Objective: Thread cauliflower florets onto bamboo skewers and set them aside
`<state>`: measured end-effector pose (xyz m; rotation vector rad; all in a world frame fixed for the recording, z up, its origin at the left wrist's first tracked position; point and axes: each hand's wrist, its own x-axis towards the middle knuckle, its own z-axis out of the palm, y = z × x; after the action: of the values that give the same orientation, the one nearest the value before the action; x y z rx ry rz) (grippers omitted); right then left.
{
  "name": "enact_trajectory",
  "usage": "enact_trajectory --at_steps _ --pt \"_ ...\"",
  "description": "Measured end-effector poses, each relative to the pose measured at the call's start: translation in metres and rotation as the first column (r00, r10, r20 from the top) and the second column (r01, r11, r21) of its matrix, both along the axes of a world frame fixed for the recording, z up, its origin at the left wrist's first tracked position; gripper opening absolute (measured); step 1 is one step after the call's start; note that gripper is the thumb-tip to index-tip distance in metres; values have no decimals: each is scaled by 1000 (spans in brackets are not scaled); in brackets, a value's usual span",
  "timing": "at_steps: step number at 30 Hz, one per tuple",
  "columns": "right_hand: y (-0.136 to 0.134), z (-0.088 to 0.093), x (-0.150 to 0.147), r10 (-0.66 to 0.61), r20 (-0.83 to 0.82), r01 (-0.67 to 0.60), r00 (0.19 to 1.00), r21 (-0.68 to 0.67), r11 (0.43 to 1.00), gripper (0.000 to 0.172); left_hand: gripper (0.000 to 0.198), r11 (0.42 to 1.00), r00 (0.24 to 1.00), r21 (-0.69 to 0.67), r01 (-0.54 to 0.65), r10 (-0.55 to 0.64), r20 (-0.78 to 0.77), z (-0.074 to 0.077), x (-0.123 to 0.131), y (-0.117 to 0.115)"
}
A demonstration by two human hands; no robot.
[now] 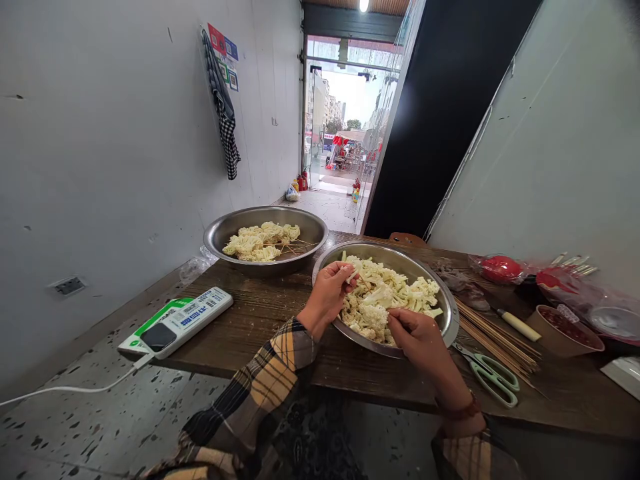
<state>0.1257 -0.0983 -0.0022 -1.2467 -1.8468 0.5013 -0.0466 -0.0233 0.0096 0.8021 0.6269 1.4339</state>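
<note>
A wide metal bowl [453, 313] heaped with cauliflower florets [387, 283] stands at the table's front edge. Over its left side, my left hand [327, 293] is closed, fingertips pinching a small pale cauliflower piece [352, 274]. Low over the bowl's front right, my right hand [417, 340] is closed at the edge of a cauliflower floret [374, 317], thumb and fingers pressed together on it. Whether a skewer runs between my hands I cannot make out. A second metal bowl [215, 241] at the back left holds cauliflower on thin wooden skewers [300, 248].
To the right lie loose bamboo skewers [495, 333], green-handled scissors [493, 377], a knife with a pale handle [520, 325] and a paper tub [565, 333] of red contents. A white device with a cable [195, 320] rests at the left table edge, beside the wall.
</note>
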Motion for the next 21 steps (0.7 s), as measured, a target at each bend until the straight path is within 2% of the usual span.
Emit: enact_trajectory --at_steps 15,21 --pt "1 -1 1 4 28 -4 1000 13 1000 36 23 995 992 100 4 8 -124 -1 -1 -5" --pt "1 -2 1 -22 27 20 999 43 999 35 19 995 993 97 -9 20 -120 1 0 -7"
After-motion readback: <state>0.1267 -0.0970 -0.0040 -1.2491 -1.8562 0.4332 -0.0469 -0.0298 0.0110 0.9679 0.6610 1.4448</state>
